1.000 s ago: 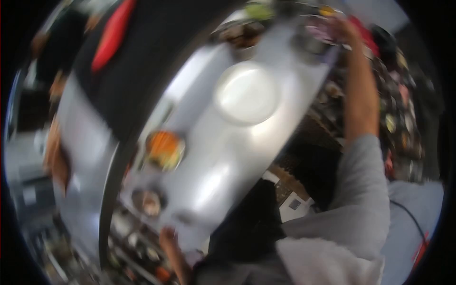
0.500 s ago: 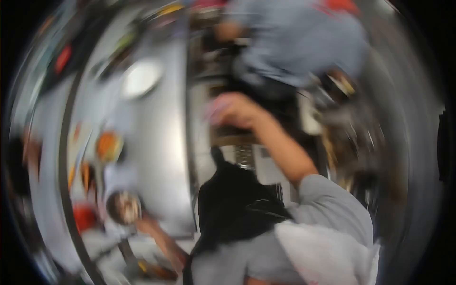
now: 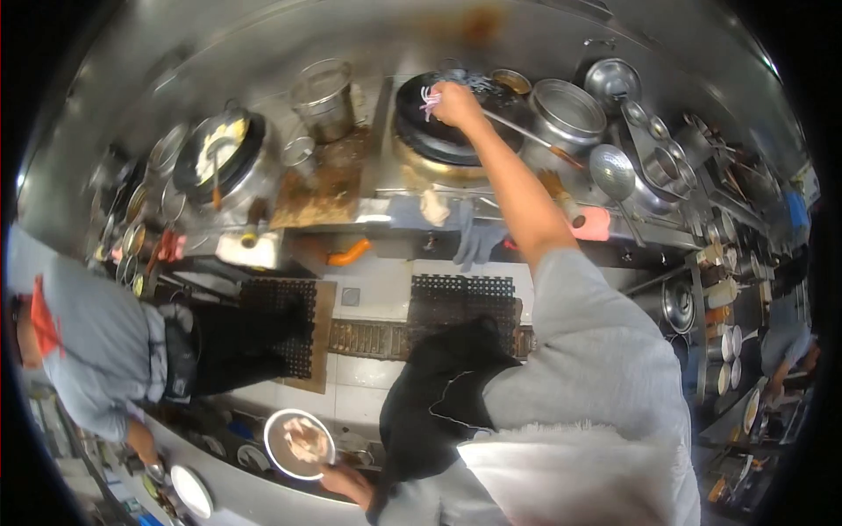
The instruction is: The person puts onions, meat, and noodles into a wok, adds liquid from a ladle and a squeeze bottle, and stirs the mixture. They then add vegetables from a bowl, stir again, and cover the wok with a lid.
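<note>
My right hand [image 3: 456, 105] is stretched out over a dark wok [image 3: 410, 116] on the stove. Its fingers are closed around sliced red onion [image 3: 430, 102], whose pale purple strips stick out. Down at the lower left, my left hand [image 3: 346, 482] grips the rim of a round bowl [image 3: 270, 445]. Inside the bowl lie pale pinkish pieces [image 3: 305, 438] that look like sliced meat. A long-handled utensil [image 3: 526, 133] with a wooden grip rests across the wok, its far end hidden behind my hand.
A second wok [image 3: 254, 153] holds yellowish food and a ladle. Steel pots [image 3: 566, 107], a tall strainer [image 3: 324, 105] and a perforated skimmer [image 3: 612, 171] line the stove. A co-worker [image 3: 96, 333] stands at left. Behind runs a counter [image 3: 254, 495] with a white plate [image 3: 191, 491].
My view has turned from the steel counter to the stove. My right hand has carried the onion over the wok, and my left hand still holds the bowl.
</note>
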Demonstrator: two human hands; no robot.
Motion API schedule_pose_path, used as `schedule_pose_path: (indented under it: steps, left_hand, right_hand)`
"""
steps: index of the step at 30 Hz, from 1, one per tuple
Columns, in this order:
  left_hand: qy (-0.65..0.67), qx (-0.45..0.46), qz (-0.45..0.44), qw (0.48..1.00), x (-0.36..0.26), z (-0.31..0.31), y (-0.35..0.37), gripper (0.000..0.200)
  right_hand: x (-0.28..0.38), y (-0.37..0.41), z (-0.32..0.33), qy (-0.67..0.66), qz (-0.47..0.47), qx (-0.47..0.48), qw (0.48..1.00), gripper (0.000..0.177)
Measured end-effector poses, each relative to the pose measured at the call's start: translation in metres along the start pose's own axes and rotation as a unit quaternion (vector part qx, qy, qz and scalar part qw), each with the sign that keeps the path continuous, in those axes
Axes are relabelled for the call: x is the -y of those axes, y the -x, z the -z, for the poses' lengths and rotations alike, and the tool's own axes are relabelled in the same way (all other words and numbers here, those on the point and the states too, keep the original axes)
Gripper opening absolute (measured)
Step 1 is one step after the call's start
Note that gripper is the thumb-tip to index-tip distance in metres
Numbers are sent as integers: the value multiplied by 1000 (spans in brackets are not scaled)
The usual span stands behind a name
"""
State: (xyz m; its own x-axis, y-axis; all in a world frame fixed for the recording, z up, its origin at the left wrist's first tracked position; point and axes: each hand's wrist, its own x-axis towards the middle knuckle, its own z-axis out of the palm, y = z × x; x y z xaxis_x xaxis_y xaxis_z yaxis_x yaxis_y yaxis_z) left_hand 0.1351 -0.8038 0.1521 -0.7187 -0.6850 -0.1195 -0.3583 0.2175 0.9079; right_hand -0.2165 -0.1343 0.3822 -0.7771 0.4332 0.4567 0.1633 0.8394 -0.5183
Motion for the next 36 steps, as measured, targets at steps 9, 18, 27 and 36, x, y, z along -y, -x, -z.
schedule_pose_path:
  steps: [9, 18, 27, 36]
  left_hand:
    - [253, 83, 144, 953, -156, -196, 136, 10]
    - [205, 397, 93, 890, -155, -328, 137, 31]
    - [249, 510, 59, 822, -187, -453, 124, 30]
    - [235, 559, 68, 792, -226, -468, 121, 21]
  right_hand:
    - [-215, -91, 21, 58, -32, 138, 988, 26]
    - [-344, 52, 94, 183, -76, 284, 938, 58]
    - [-238, 153, 177, 86, -86, 274, 954, 34]
    - [-277, 83, 36, 62, -196, 65, 976, 33]
